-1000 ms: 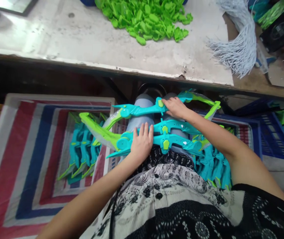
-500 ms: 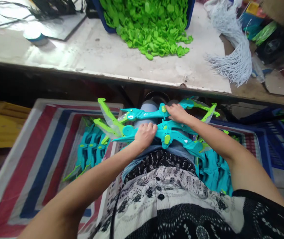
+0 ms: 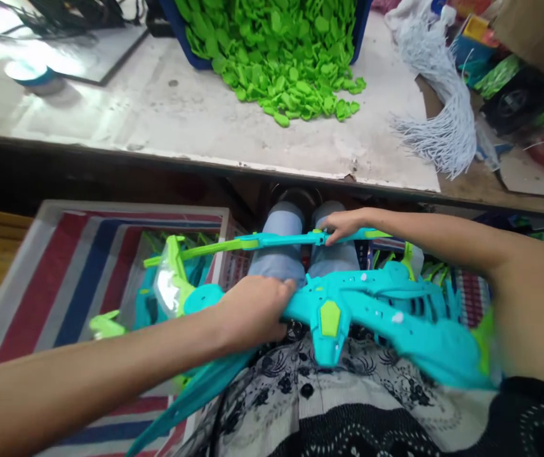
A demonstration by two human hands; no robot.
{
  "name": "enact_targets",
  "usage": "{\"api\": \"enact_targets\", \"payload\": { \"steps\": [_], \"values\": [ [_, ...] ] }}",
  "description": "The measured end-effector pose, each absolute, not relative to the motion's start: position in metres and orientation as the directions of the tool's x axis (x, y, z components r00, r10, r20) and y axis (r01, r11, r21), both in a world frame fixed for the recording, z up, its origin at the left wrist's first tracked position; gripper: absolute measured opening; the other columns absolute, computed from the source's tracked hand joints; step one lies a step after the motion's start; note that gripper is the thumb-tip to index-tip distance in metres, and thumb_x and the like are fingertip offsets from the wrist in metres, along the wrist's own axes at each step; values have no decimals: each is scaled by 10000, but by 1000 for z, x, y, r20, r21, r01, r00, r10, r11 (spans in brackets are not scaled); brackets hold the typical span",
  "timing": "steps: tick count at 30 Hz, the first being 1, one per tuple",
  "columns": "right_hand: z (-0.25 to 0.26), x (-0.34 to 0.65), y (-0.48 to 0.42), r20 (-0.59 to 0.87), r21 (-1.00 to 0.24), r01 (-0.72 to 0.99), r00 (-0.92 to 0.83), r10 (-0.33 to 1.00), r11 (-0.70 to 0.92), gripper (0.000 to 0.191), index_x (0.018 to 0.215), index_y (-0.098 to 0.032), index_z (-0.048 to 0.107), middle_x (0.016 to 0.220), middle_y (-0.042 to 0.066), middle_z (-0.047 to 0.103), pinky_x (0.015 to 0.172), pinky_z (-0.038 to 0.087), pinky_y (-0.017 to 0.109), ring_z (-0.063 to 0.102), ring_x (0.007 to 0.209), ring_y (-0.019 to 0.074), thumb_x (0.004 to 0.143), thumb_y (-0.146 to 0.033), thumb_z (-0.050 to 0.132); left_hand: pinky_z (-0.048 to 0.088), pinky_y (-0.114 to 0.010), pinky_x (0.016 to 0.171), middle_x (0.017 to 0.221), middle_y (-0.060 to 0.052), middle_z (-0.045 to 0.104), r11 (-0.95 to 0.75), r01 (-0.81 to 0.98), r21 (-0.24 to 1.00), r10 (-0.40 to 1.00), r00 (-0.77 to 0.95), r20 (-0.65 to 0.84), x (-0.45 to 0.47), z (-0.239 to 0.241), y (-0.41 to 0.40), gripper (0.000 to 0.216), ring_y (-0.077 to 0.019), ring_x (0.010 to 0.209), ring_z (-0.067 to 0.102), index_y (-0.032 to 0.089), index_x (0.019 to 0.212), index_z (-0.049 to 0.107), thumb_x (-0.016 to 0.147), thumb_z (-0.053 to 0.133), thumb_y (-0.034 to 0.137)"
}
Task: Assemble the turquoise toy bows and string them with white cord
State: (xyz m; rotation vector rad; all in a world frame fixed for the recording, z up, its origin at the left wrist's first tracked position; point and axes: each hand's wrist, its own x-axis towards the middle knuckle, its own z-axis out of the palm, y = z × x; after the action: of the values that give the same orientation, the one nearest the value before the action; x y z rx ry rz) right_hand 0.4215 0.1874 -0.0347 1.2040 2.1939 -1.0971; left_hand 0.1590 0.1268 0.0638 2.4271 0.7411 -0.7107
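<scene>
Left hand (image 3: 252,312), right hand (image 3: 343,223) bare, forearms bare. Black-and-white paisley-floral print top (image 3: 348,406), small black buttons (image 3: 306,389) down front. Short sleeve (image 3: 538,412) black with white dotted swirls. Light grey-blue trousers (image 3: 278,244) over knees.

Green pieces (image 3: 276,57) spill across the far bench (image 3: 157,120) — white cords (image 3: 438,127) to their right. Striped sack (image 3: 62,273) near left.
</scene>
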Motion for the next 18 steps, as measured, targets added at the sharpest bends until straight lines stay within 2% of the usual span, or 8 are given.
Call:
{"api": "enact_targets", "payload": {
  "steps": [2, 5, 7, 10, 12, 14, 16, 18],
  "values": [
    [-33, 423, 189, -660, -401, 866, -499, 561, 298, 340, 1105, -135, 688, 992, 72, 722, 666, 401, 242, 617, 785, 163, 832, -318, 602, 468, -364, 612, 810, -97, 714, -719, 621, 312, 356, 714, -603, 145, 70, 117, 332, -289, 684, 665, 227, 941, 658, 609, 667, 233],
    [-33, 431, 196, -607, -300, 927, -368, 705, 226, 343, 1137, -130, 671, 1028, 89, 720, 692, 414, 249, 632, 824, 186, 827, -209, 548, 461, -348, 604, 782, -87, 714, -680, 655, 328, 330, 674, -661, 129, 65, 112, 268, -283, 692, 665, 230, 898, 665, 634, 632, 264],
    [-36, 438, 204, -586, -353, 923, -347, 732, 155, 366, 1151, -120, 664, 1076, 84, 716, 730, 433, 241, 638, 880, 193, 809, -179, 548, 442, -318, 590, 742, -70, 705, -639, 675, 370, 277, 650, -708, 129, 46, 119, 218, -259, 676, 651, 214, 840, 674, 635, 624, 270],
    [-45, 440, 216, -637, -531, 845, -446, 629, 62, 352, 1155, -125, 673, 1110, 50, 719, 769, 465, 234, 645, 947, 197, 856, -259, 546, 393, -271, 552, 624, -13, 645, -540, 651, 532, 140, 694, -706, 143, 2, 142, 106, -185, 576, 569, 194, 678, 654, 613, 634, 275],
    [-51, 434, 221, -654, -527, 847, -459, 601, 73, 357, 1160, -135, 682, 1119, 48, 720, 796, 477, 245, 651, 987, 208, 881, -312, 548, 375, -247, 547, 557, 28, 583, -411, 617, 671, 7, 738, -675, 155, -28, 161, 124, -146, 543, 507, 186, 608, 627, 596, 656, 307],
    [-52, 425, 222, -614, -394, 909, -373, 696, 139, 382, 1189, -138, 679, 1157, 79, 708, 845, 478, 276, 646, 1049, 241, 864, -319, 595, 378, -235, 564, 565, 39, 570, -303, 612, 731, -126, 734, -667, 164, -51, 177, 223, -138, 574, 498, 176, 631, 641, 580, 705, 383],
    [-43, 420, 218, -505, -280, 945, -297, 811, 171, 429, 1235, -144, 662, 1205, 106, 688, 888, 475, 302, 636, 1099, 266, 844, -319, 636, 391, -235, 603, 648, 21, 615, -273, 629, 727, -188, 707, -682, 167, -66, 186, 367, -157, 651, 535, 163, 746, 676, 584, 729, 487],
    [-24, 421, 207, -419, -325, 930, -303, 856, 171, 446, 1262, -161, 650, 1201, 97, 692, 900, 479, 297, 648, 1084, 248, 855, -342, 633, 407, -242, 653, 793, -19, 669, -294, 632, 716, -154, 709, -689, 165, -75, 189, 507, -188, 753, 576, 150, 914, 678, 630, 701, 569]
  ]
}}
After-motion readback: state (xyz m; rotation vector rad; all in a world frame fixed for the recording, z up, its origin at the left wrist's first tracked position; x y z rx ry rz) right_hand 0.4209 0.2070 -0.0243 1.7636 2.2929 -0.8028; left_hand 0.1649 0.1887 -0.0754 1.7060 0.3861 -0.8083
